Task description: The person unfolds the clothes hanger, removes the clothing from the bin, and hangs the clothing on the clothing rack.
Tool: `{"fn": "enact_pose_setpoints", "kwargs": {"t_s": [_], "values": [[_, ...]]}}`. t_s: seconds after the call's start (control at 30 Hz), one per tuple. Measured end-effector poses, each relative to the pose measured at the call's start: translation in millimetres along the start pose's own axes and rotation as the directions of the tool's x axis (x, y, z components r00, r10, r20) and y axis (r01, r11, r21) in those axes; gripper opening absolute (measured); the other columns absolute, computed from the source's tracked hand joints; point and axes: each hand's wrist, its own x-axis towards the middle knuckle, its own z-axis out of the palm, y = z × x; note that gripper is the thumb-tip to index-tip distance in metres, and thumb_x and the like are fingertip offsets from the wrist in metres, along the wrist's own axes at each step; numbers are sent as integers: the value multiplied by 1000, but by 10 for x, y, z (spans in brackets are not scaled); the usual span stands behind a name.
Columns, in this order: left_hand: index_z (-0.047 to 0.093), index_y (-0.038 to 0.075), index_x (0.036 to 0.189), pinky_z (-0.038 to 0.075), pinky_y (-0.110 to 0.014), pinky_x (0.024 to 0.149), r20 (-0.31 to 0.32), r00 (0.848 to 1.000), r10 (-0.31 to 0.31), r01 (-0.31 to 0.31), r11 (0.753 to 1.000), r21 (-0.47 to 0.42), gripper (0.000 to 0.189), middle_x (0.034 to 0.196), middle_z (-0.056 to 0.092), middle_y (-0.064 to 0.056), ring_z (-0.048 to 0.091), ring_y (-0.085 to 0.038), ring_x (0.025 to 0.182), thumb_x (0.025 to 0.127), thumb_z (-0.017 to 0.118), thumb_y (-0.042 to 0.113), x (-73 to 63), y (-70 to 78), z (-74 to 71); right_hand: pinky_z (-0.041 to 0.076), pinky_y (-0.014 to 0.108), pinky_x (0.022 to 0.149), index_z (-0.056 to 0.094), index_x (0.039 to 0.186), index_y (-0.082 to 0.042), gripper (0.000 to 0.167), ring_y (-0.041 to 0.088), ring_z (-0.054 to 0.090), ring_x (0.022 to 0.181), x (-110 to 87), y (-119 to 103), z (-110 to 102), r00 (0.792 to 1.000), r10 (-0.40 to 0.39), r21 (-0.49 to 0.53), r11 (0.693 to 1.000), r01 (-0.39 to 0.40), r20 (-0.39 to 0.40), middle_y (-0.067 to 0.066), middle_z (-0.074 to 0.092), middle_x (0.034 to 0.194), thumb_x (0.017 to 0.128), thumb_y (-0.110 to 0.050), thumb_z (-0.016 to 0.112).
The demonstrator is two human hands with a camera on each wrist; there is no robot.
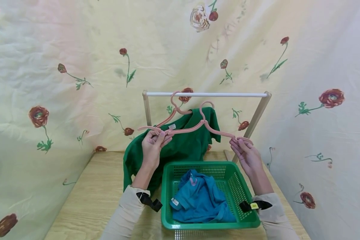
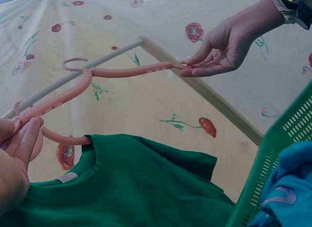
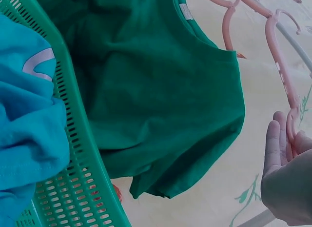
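Note:
A pink clothes hanger (image 1: pixel 189 129) is held level above a green basket, its hook pointing up. My left hand (image 1: pixel 154 145) pinches one end of it between thumb and fingers. At the opposite end, my right hand (image 1: pixel 246 154) pinches the other arm, as the left wrist view also shows. Behind, a green T-shirt (image 1: pixel 180 143) hangs on a second pink hanger (image 1: pixel 176 106), which hooks over the white rail (image 1: pixel 216 95). A crumpled blue garment (image 1: pixel 201 200) lies in the green basket (image 1: pixel 246 218).
The rail sits between wooden posts (image 1: pixel 259 115) at the back of the wooden table (image 1: pixel 84 200). A flower-patterned cloth (image 1: pixel 87 40) surrounds the table at the back and sides. The basket stands at the front, close to the green T-shirt.

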Motion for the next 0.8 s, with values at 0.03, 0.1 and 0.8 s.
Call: {"fn": "enact_pose_setpoints", "kwargs": {"t_s": [0.03, 0.1, 0.8], "values": [[54, 2, 103, 60, -33, 85, -2, 1000, 3, -3, 1000, -1, 6, 104, 79, -7, 77, -18, 97, 101, 59, 5, -1, 3, 0, 59, 31, 92, 67, 106, -1, 24, 21, 76, 103, -5, -8, -4, 1000, 7, -2, 1000, -7, 2, 13, 78, 105, 107, -4, 44], [55, 3, 102, 60, -33, 85, -6, 1000, 8, -8, 1000, -4, 4, 103, 79, -7, 77, -18, 97, 102, 59, 4, 1, 9, -2, 59, 31, 93, 68, 107, -2, 25, 21, 76, 104, -19, -25, -15, 1000, 18, -21, 1000, -18, 10, 12, 78, 107, 107, -4, 43], [57, 3, 101, 61, -33, 84, 18, 1000, 18, -18, 1000, 12, 5, 102, 79, -8, 78, -18, 94, 100, 60, 0, -45, -46, 25, 57, 28, 94, 69, 123, 1, 24, 17, 75, 105, 37, -252, 378, 977, -182, -397, 893, 211, 111, 7, 78, 112, 102, -6, 60]]}}
